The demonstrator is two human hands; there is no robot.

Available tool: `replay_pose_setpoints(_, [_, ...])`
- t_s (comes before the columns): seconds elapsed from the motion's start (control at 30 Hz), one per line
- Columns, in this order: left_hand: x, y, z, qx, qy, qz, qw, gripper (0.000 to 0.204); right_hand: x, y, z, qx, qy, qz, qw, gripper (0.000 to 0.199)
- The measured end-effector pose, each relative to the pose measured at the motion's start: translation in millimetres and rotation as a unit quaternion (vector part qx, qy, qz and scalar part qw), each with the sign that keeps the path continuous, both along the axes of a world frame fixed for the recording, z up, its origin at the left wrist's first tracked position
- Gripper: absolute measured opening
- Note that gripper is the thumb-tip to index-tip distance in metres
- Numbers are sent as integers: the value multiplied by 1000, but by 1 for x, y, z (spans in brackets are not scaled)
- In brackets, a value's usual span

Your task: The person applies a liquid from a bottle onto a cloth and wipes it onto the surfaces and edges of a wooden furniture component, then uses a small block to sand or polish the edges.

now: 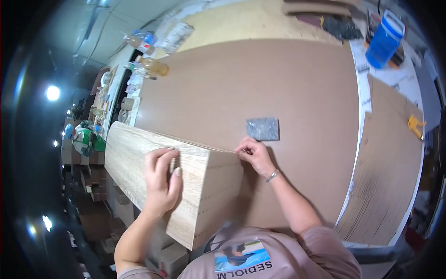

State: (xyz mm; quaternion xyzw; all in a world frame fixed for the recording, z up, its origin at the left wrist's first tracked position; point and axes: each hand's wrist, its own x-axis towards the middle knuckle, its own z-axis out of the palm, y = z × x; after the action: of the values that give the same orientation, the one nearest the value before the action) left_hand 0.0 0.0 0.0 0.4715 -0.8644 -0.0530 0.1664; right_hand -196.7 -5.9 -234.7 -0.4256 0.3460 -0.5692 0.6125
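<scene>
A long light wood-grain board (134,160) stands on edge on a big brown sheet (260,83) that covers the bench. My left hand (161,179) lies flat on the board's broad face near its top edge, fingers together. My right hand (253,156) pinches the thin strip of edge banding (223,149) at the board's upper corner. Just beyond my right hand, a small grey sanding block (263,129) lies on the brown sheet.
A blue plastic jug (384,39) stands at the far right on papers. Bottles (151,66) lie along the far left edge. A yellow clamp (415,124) rests on wood-grain panels (385,176) at the right. Shelves with clutter drop away at the left.
</scene>
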Motion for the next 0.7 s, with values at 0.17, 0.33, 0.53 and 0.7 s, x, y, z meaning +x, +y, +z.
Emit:
replay_pose_setpoints(0.17, [-5,1,9,-48,31,-19,998,32,4,-1,-7,44,-25,-41,998,8])
replay_pose_setpoints(0.33, [7,4,17,-74,55,-40,995,27,7,5,3,63,-13,-63,996,9])
replay_pose_setpoints(0.53, [24,3,9,-122,93,-52,987,26,26,18,50,212,-14,-166,963,3])
replay_pose_setpoints(0.7, [47,33,7,-56,252,-100,961,29,-2,44,130,84,-172,-278,941,17])
